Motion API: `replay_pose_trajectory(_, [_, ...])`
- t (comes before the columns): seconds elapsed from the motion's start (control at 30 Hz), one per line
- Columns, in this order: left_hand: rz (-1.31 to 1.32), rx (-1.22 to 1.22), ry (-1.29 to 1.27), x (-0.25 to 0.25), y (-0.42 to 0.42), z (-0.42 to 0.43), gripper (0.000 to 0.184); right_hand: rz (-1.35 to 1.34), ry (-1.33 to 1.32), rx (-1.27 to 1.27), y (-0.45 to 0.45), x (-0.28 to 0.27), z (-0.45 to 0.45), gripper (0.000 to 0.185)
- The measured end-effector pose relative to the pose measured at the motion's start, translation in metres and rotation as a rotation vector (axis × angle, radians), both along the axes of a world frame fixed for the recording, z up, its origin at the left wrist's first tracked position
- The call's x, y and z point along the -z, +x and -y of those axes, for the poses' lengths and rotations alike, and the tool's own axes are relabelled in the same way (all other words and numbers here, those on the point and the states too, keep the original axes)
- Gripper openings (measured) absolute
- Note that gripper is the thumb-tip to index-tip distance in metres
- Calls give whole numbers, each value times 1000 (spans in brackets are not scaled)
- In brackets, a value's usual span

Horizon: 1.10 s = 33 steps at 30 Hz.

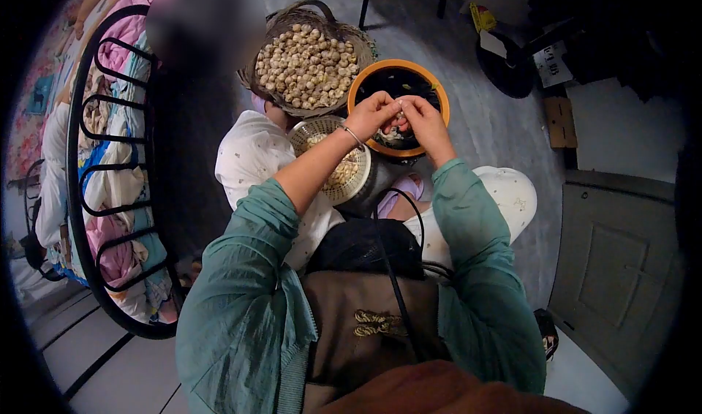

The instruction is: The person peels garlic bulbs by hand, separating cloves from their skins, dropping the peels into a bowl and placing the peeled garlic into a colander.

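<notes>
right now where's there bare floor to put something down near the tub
Bare floor shows right of the orange-rimmed tub, bordered by the white-trousered right knee and the cardboard box. Left of that is crowded: wicker basket, colander and tub sit close together, left hand and right hand over the tub.

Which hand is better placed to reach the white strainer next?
Probably the left hand: its forearm passes over the white strainer. Both hands meet above the orange-rimmed tub, with the right hand on the side farther from the strainer.
</notes>
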State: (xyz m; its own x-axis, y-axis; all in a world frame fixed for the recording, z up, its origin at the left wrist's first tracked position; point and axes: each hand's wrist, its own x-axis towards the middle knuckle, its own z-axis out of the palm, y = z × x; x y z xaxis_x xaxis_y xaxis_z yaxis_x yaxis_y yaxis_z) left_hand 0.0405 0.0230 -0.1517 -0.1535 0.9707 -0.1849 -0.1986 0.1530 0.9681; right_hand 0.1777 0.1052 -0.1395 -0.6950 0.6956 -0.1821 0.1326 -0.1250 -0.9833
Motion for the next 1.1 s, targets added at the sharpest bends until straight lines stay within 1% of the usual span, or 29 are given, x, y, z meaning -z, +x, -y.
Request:
replay_pose_trajectory(0.07, [15,5,2,0,-1,0,23,-27,24,6,0,4,0,21])
replay_pose_trajectory(0.13, [29,9,5,0,-2,0,23,-75,-96,29,1,6,-2,19])
replay_pose_trajectory(0.17, [27,11,10,1,-2,-1,22,-75,-96,30,0,2,-1,19])
replay_pose_trajectory(0.23, [25,13,16,3,-3,-2,22,-86,-237,70,1,-7,1,18])
replay_pose_trajectory(0.27, [18,27,26,2,-3,-2,21,-85,-237,70,1,-9,1,18])
replay_pose_trajectory(0.33, [12,42,35,0,-4,-1,21,5,-67,3,1,-11,1,19])
replay_pose_trajectory(0.37, [-40,65,24,-5,-4,-1,21,5,-67,4,1,-10,0,19])
replay_pose_trajectory(0.4, [-92,87,13,-8,-4,0,21,6,-81,-15,2,-9,-2,18])
replay_pose_trajectory(0.43, [-92,88,13,-6,-4,0,21,7,-95,-34,3,-8,-3,17])
replay_pose_trajectory(0.53, [-80,78,34,-2,-4,0,21,22,-169,19,2,-11,-1,17])
replay_pose_trajectory(0.63, [-78,81,36,-7,-4,1,21,0,-158,17,2,-3,-3,17])
replay_pose_trajectory(0.67, [-29,69,44,-4,-4,0,21,-1,-158,18,3,-4,-3,17])
replay_pose_trajectory(0.73, [19,57,53,1,-4,-1,21,-123,-321,19,4,-6,-4,17])
replay_pose_trajectory(0.87, [45,26,78,3,-5,-3,21,-73,-254,77,2,-1,-5,19])
replay_pose_trajectory(0.93, [42,31,71,1,-4,-2,22,-47,-164,66,4,4,-7,19])
replay_pose_trajectory(1.0, [164,-21,10,-1,-3,-1,23,-42,-148,68,3,-8,-3,20])
replay_pose_trajectory(1.07, [132,-17,7,-2,-5,-1,24,-39,-133,72,1,-15,0,20])
replay_pose_trajectory(1.1, [100,-15,4,-1,-7,-1,24,9,-13,38,0,-16,1,20])
